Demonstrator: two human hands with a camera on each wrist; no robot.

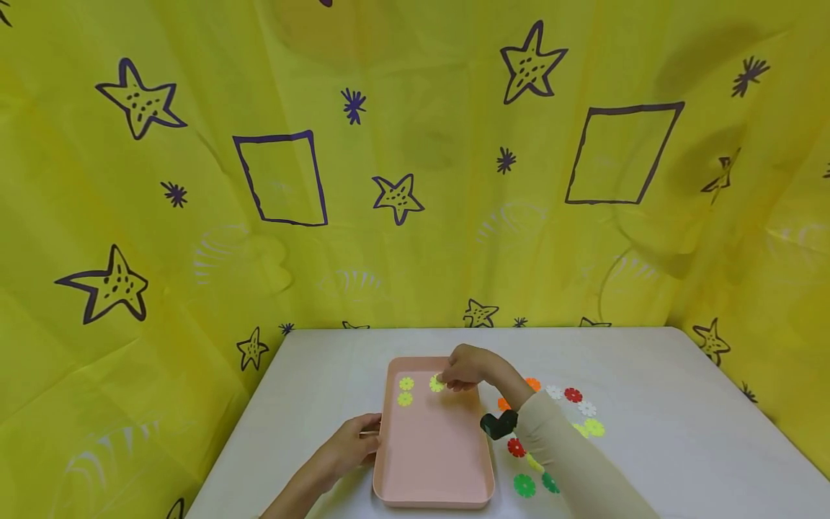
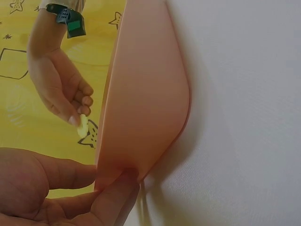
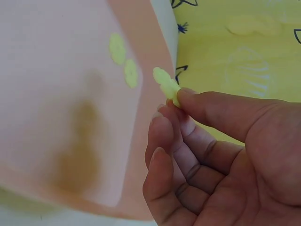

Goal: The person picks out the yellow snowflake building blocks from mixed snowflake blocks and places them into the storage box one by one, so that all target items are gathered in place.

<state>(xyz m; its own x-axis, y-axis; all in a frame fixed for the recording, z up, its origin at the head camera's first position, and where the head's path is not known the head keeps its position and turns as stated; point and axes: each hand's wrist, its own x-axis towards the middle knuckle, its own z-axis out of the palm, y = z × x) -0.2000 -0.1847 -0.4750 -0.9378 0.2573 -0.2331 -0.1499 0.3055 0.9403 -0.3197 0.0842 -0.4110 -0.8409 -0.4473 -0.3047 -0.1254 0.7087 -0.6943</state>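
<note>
Over the far part of a pink tray (image 1: 434, 461), my right hand (image 1: 470, 366) pinches a yellow flower-shaped disc (image 3: 165, 84) between thumb and fingertips. Two more yellow flower-shaped discs (image 1: 405, 391) lie on the tray floor near its far left corner, one in front of the other. At the tray's left side, my left hand (image 1: 353, 441) grips the side wall, with fingers on the outer face in the left wrist view. The raised disc is tilted on edge in the right wrist view, and the hand's shadow falls on the tray floor.
Right of the tray, several flower-shaped discs in orange, white, red, yellow and green (image 1: 524, 485) lie loose on the white table (image 1: 700, 432). My right forearm passes over some of them. A yellow patterned curtain (image 1: 415, 274) borders the table's back and sides.
</note>
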